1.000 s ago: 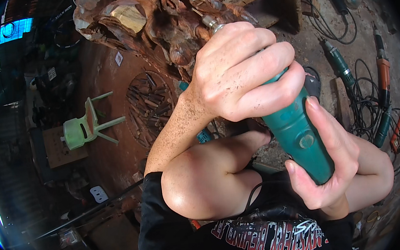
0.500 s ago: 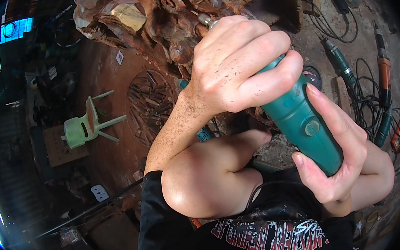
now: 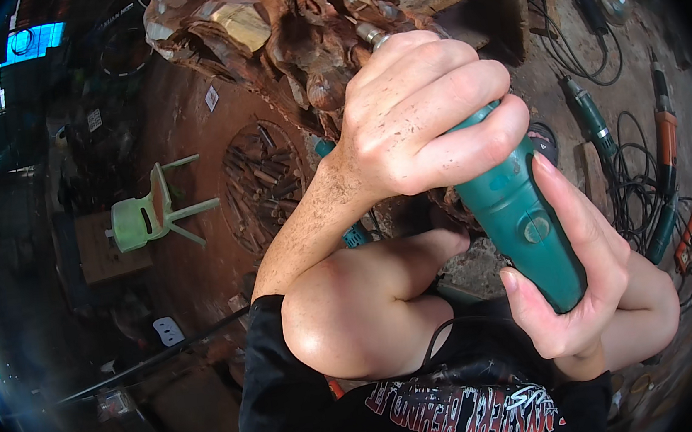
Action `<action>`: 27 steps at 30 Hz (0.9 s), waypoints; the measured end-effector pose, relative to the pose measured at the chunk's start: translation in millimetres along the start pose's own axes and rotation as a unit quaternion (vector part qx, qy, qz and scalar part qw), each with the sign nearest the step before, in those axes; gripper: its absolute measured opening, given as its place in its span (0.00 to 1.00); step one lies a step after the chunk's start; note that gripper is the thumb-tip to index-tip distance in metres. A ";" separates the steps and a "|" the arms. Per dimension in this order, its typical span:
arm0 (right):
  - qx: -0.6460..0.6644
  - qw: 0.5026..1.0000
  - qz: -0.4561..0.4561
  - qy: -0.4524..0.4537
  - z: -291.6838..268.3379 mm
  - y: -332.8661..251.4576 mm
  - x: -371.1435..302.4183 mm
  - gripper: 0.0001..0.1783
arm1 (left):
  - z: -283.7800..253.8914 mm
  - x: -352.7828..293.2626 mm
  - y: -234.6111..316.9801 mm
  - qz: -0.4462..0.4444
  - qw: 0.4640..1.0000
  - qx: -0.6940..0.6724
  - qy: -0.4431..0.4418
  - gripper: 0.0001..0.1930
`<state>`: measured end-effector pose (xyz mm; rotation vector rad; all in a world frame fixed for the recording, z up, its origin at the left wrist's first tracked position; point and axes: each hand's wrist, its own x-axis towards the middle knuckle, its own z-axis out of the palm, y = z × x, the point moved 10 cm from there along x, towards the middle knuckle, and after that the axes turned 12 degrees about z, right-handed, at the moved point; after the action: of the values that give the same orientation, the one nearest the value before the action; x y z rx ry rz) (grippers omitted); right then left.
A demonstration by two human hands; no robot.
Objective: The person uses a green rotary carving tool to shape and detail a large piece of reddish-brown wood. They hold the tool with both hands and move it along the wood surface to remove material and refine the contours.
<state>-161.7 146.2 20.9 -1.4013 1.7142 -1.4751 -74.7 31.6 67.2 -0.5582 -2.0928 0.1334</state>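
Observation:
A green die grinder (image 3: 521, 216) is held at a slant in both hands, its metal collet (image 3: 370, 34) pointing up and left. My left hand (image 3: 432, 116), speckled with dust, wraps around the front of the body. My right hand (image 3: 581, 277) cups the rear end, thumb and fingers on either side of it. The collet lies against the view of a reddish-brown carved wood piece (image 3: 318, 52) with deep folds and a round knob. The grinder's bit is too small to make out, and whether it touches the wood I cannot tell.
Several corded power tools lie at the right, among them a green grinder (image 3: 591, 117) and an orange one (image 3: 668, 139), with tangled black cables (image 3: 634, 180). Left of the carving are a round heap of carving bits or tools (image 3: 264, 182) and a pale green chair (image 3: 150, 214).
The whole view has shifted slightly, so the carving appears a little further right and lower. Both hands keep their grip on the die grinder, nearly unmoved.

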 end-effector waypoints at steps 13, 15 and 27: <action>-0.013 0.999 0.001 -0.048 6.0 -13.7 8.2 0.45 | -8.1 0.2 -2.1 -0.008 1.000 -0.009 0.010 0.15; -0.005 0.999 -0.004 -0.046 7.7 -16.3 9.5 0.45 | -8.2 -1.6 -2.7 -0.010 1.000 -0.012 0.014 0.15; -0.065 0.997 0.009 -0.030 15.1 -31.7 1.8 0.45 | -15.1 -10.9 3.0 -0.009 0.998 0.011 0.065 0.17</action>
<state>-137.4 141.3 45.8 -1.4751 1.8086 -1.3196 -56.2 27.6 66.3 -0.5206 -1.9662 0.1076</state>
